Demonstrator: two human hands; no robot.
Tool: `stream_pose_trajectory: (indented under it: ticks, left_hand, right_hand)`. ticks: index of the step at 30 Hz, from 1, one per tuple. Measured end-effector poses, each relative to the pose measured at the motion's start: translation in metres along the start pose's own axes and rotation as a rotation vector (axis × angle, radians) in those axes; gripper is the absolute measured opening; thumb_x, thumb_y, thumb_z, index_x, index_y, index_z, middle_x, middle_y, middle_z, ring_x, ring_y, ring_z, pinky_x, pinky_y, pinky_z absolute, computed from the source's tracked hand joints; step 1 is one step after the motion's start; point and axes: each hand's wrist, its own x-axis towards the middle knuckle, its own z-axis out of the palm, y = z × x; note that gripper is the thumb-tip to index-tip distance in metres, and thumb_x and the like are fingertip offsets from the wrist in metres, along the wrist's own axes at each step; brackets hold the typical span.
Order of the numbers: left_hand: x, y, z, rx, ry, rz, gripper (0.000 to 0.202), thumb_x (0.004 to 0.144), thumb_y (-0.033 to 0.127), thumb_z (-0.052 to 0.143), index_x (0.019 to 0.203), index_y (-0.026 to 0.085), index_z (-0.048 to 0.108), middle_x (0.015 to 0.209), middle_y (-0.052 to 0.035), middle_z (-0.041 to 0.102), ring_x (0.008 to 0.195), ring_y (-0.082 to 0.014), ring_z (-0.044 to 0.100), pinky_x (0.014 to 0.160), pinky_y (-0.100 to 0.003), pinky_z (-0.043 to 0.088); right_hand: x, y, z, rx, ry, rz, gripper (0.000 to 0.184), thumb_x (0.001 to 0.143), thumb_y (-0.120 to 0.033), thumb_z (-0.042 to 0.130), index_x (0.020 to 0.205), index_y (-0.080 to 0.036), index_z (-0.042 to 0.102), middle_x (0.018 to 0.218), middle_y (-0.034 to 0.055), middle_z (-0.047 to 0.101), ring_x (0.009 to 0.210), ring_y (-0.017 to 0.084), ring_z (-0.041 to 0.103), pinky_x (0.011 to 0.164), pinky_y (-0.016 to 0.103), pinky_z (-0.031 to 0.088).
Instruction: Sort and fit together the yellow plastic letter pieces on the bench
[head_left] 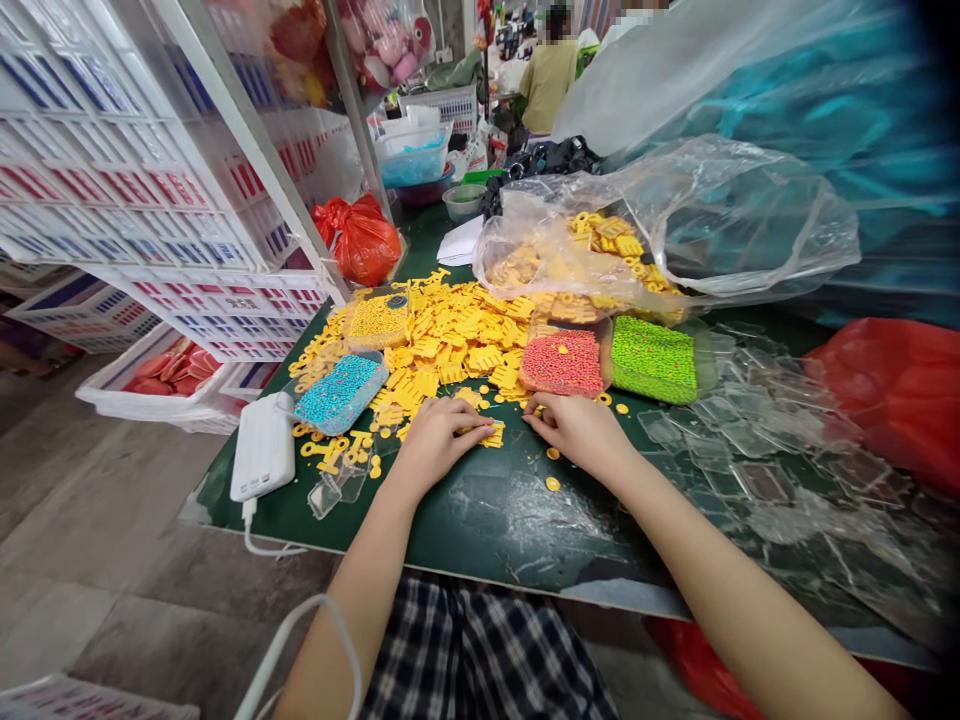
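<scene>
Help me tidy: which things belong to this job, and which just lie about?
Probably the job's: yellow piece at the left hand; loose yellow pieces; blue beads; red beads; green beads; yellow beads.

Probably just lying about: white power bank; red plastic bag.

The head view looks forward and down (fairly close) onto the hands (437, 442).

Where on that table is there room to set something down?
Mainly the green tabletop between the forearms, from the near edge up towards the left hand and right hand; two yellow discs sit upper right. Beyond, it's crowded with yellow plastic pieces and bead trays; right, with clear plastic pieces.
</scene>
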Motion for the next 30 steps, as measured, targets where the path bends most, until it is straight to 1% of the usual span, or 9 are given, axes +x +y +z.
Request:
stream_pose_trajectory:
  ticks: [2, 5, 9, 13, 17, 19, 23, 30]
  left_hand:
    - [0.000, 0.000, 0.000, 0.001, -0.001, -0.003, 0.015, 0.091, 0.032, 0.062, 0.097, 0.025, 0.074, 0.093, -0.0006, 0.071, 0.091, -0.0193, 0.061, 0.080, -0.034, 0.039]
    - [0.000, 0.000, 0.000, -0.004, 0.008, -0.004, 0.015, 0.091, 0.031, 0.062, 0.099, 0.026, 0.074, 0.092, -0.0005, 0.071, 0.090, -0.0192, 0.061, 0.079, -0.034, 0.039]
    - [-0.001, -0.002, -0.001, -0.006, 0.017, -0.009, 0.017, 0.092, 0.034, 0.060, 0.099, 0.027, 0.074, 0.092, -0.0010, 0.070, 0.091, -0.0202, 0.061, 0.081, -0.036, 0.040]
    - [0.000, -0.002, -0.002, -0.002, 0.011, -0.013, 0.017, 0.091, 0.033, 0.061, 0.100, 0.027, 0.074, 0.093, -0.0010, 0.071, 0.091, -0.0203, 0.061, 0.083, -0.036, 0.039]
    - [0.000, -0.002, -0.001, 0.012, 0.016, -0.019, 0.017, 0.091, 0.033, 0.061, 0.098, 0.026, 0.075, 0.093, -0.0010, 0.071, 0.091, -0.0200, 0.062, 0.081, -0.036, 0.039]
    - [0.000, -0.002, -0.001, 0.019, 0.016, -0.019, 0.017, 0.092, 0.034, 0.061, 0.098, 0.026, 0.074, 0.094, -0.0009, 0.071, 0.092, -0.0201, 0.062, 0.081, -0.035, 0.040]
    - [0.000, -0.001, -0.002, 0.016, 0.001, -0.028, 0.016, 0.091, 0.033, 0.062, 0.098, 0.026, 0.074, 0.094, -0.0007, 0.071, 0.092, -0.0204, 0.062, 0.081, -0.036, 0.039]
    - [0.000, 0.001, -0.002, 0.005, -0.009, -0.031, 0.016, 0.090, 0.032, 0.063, 0.097, 0.025, 0.075, 0.092, -0.0006, 0.071, 0.091, -0.0199, 0.061, 0.081, -0.035, 0.039]
  right_hand:
    - [-0.001, -0.001, -0.001, 0.005, -0.021, 0.006, 0.013, 0.087, -0.026, 0.056, 0.090, -0.020, 0.067, 0.061, -0.0011, 0.066, 0.054, 0.014, 0.057, 0.049, 0.024, 0.024]
    - [-0.002, -0.004, -0.004, 0.009, 0.000, -0.023, 0.013, 0.088, -0.026, 0.055, 0.090, -0.020, 0.066, 0.061, -0.0009, 0.065, 0.057, 0.015, 0.058, 0.050, 0.024, 0.024]
    - [-0.005, -0.012, -0.006, 0.126, -0.008, -0.094, 0.015, 0.089, -0.030, 0.055, 0.089, -0.021, 0.066, 0.057, -0.0036, 0.061, 0.052, 0.012, 0.054, 0.052, 0.023, 0.025]
    - [-0.006, -0.018, -0.001, 0.191, -0.035, -0.159, 0.016, 0.090, -0.032, 0.054, 0.091, -0.022, 0.067, 0.054, -0.0050, 0.057, 0.050, 0.011, 0.049, 0.053, 0.023, 0.025]
    - [-0.006, -0.023, 0.002, 0.163, -0.122, -0.142, 0.015, 0.091, -0.029, 0.055, 0.094, -0.022, 0.068, 0.057, -0.0041, 0.059, 0.054, 0.012, 0.051, 0.054, 0.023, 0.025]
    - [-0.006, -0.025, 0.002, 0.146, -0.141, -0.133, 0.016, 0.091, -0.028, 0.055, 0.095, -0.022, 0.069, 0.058, -0.0036, 0.060, 0.055, 0.012, 0.051, 0.054, 0.023, 0.024]
    - [-0.006, -0.026, 0.002, 0.129, -0.120, -0.120, 0.017, 0.091, -0.029, 0.056, 0.094, -0.024, 0.072, 0.058, -0.0034, 0.060, 0.055, 0.012, 0.051, 0.054, 0.024, 0.023]
    - [-0.005, -0.023, 0.001, 0.121, -0.103, -0.098, 0.017, 0.090, -0.030, 0.059, 0.094, -0.025, 0.074, 0.059, -0.0029, 0.063, 0.057, 0.012, 0.053, 0.054, 0.024, 0.025]
